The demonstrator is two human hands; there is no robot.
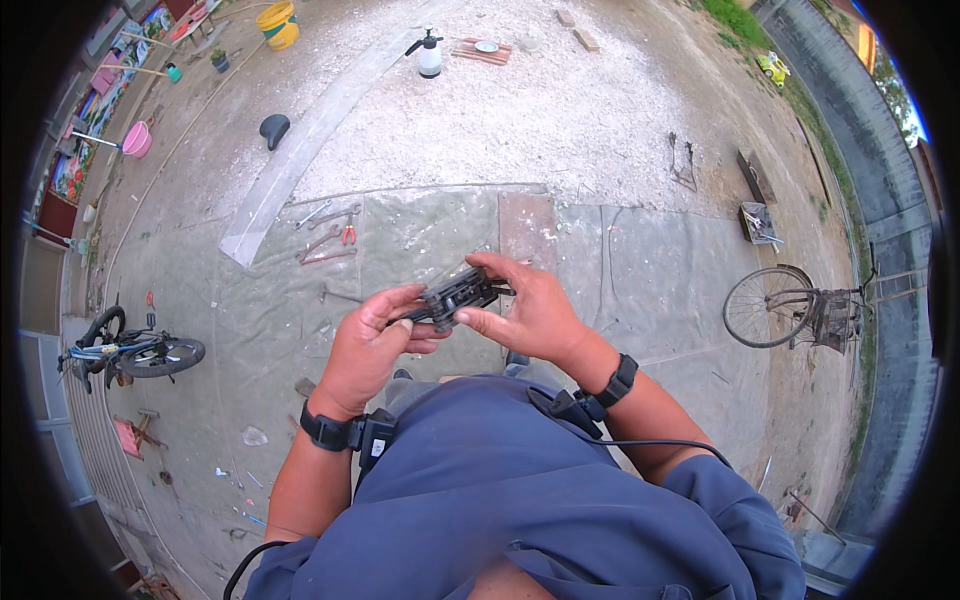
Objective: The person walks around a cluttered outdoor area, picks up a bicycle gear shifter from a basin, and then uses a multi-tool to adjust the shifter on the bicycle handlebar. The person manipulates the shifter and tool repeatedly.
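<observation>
Both my hands hold a black bicycle pedal (458,295) in front of my chest, above a grey tarp (620,270) spread on the ground. My left hand (375,340) grips the pedal's near left end, with the thumb on top. My right hand (525,310) closes over its right side, fingers curled around the far edge. Part of the pedal is hidden under my fingers. I wear a blue shirt and black wrist bands with cables.
Pliers and wrenches (328,235) lie on the tarp's far left. A small bicycle (130,352) lies at left, a bicycle with a basket (790,305) stands at right. A black saddle (273,128), white spray bottle (429,55), yellow bucket (278,22) and pink bucket (137,139) sit farther off.
</observation>
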